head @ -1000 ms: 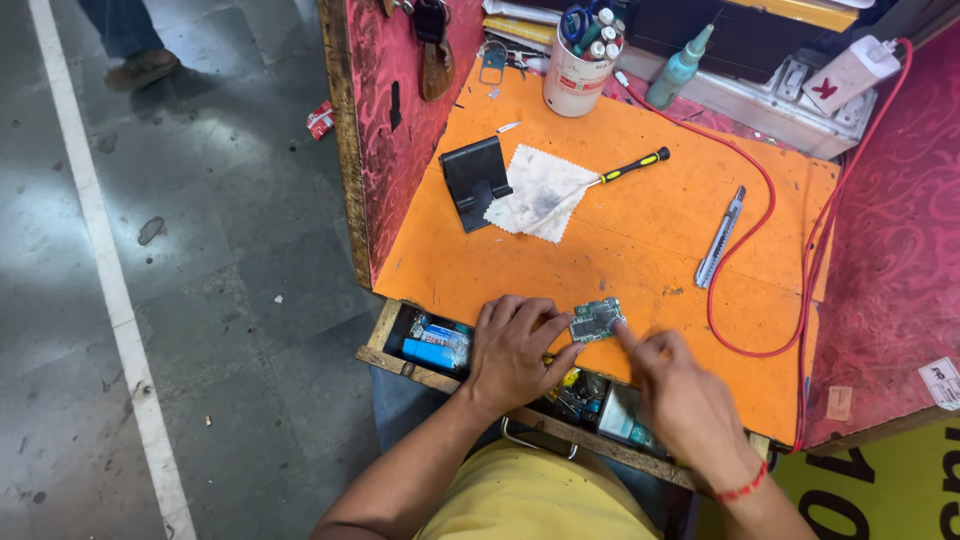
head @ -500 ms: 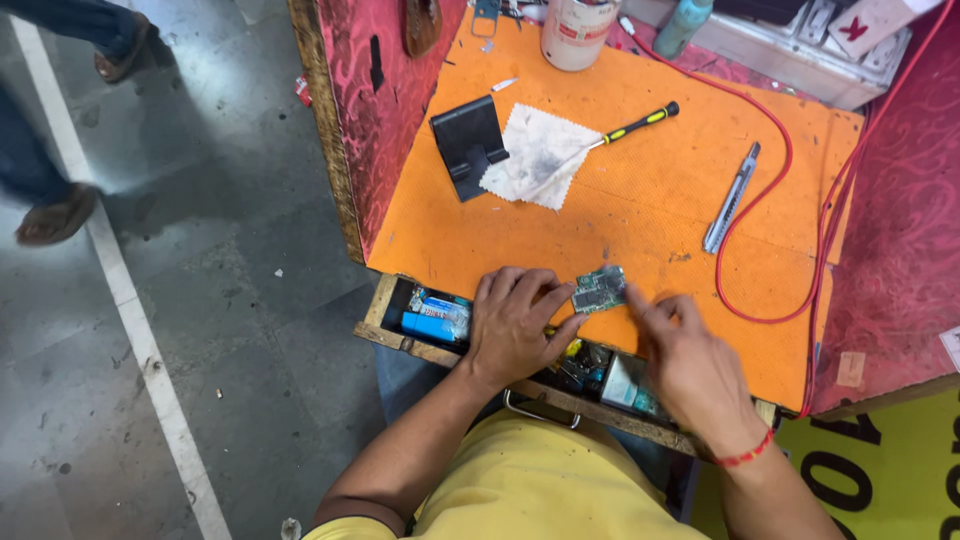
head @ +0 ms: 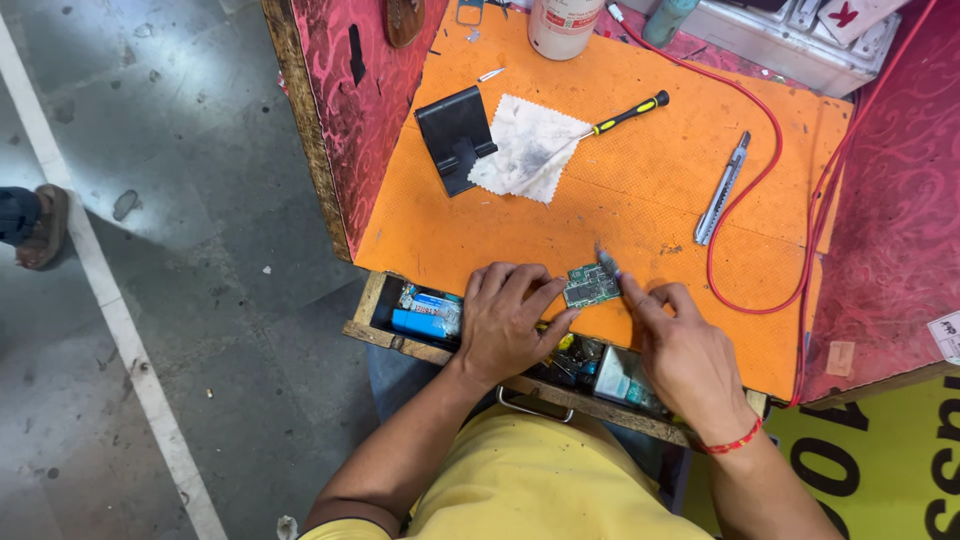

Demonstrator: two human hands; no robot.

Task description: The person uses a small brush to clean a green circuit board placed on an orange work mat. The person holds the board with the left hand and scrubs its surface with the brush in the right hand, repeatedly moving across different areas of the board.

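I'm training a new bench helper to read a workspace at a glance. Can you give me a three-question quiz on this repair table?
1. True or false: the left hand rests beside the small green circuit board at the near edge of the orange mat.
2. What lies partly on the stained white cloth? A) the grey utility knife B) the yellow-and-black screwdriver C) the red cable
3. Fill in: the right hand holds a thin tool whose tip is at the board's ______ corner.

Key
1. True; its fingers steady the board.
2. B; its shaft lies on the cloth, with the black stand touching the cloth's left side.
3. Upper right.
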